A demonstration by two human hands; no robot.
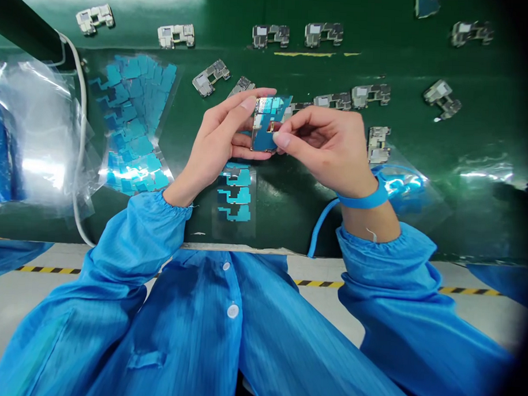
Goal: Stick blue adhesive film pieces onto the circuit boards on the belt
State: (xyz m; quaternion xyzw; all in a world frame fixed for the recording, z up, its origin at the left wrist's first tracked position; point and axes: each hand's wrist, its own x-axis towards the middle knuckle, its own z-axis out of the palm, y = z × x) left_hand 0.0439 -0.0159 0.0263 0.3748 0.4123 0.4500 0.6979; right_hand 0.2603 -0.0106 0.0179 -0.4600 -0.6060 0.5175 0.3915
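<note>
My left hand (225,127) grips a small circuit board (258,124) by its edges, holding it above the bench. A blue adhesive film piece (263,139) lies over much of the board's face, and its upper right corner sticks out past the edge. With thumb and forefinger pinched together, my right hand (324,142) touches the film at the board's right side. A clear backing sheet (233,229) with several blue film pieces (242,195) rests on the bench just below my left hand. A blue coiled-cord wrist strap (363,195) circles my right wrist.
Several circuit boards (324,34) are spread over the green bench (193,227). At left, sheets of blue film pieces (134,124) overlap beside a white cable (81,128) and clear plastic bags (53,144). Another plastic bag (403,188) lies behind my right wrist.
</note>
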